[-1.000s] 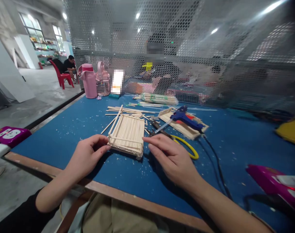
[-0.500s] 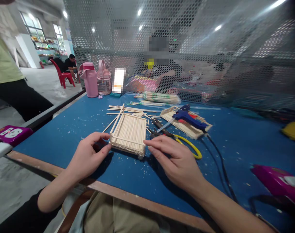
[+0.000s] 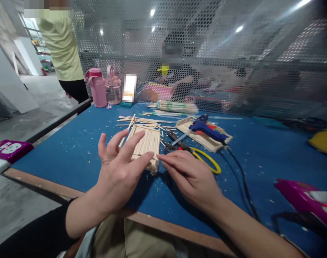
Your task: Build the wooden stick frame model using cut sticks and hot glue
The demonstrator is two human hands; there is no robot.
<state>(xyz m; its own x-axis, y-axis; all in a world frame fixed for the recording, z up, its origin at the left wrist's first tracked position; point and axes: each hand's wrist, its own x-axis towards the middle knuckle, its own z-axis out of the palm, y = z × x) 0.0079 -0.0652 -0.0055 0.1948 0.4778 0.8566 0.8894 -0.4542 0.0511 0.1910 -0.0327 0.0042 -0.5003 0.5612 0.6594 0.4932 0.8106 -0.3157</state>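
A small tray-like frame of pale wooden sticks (image 3: 149,141) lies on the blue table in front of me. My left hand (image 3: 120,173) is over its left and front side, fingers spread and thumb reaching toward the front right corner. Much of the frame's left part is hidden behind that hand. At the front right corner my right hand (image 3: 191,175) pinches the end of a thin wooden stick that lies across the frame's front. Beyond my right hand are pliers with yellow handles (image 3: 215,166), partly covered. A blue glue gun (image 3: 208,130) rests on a second stick frame (image 3: 183,123).
Loose sticks (image 3: 142,120) and a wrapped bundle of sticks (image 3: 176,106) lie farther back. A pink flask (image 3: 99,87) and bottle (image 3: 113,89) stand at the back left. The glue gun's cord (image 3: 241,175) runs along the right. Behind the table rises a perforated metal screen (image 3: 219,46).
My left hand has moved right from the frame's left corner to above its front, and its fingers have spread. My right hand keeps its pinch. A person in a yellow-green shirt has moved at the left.
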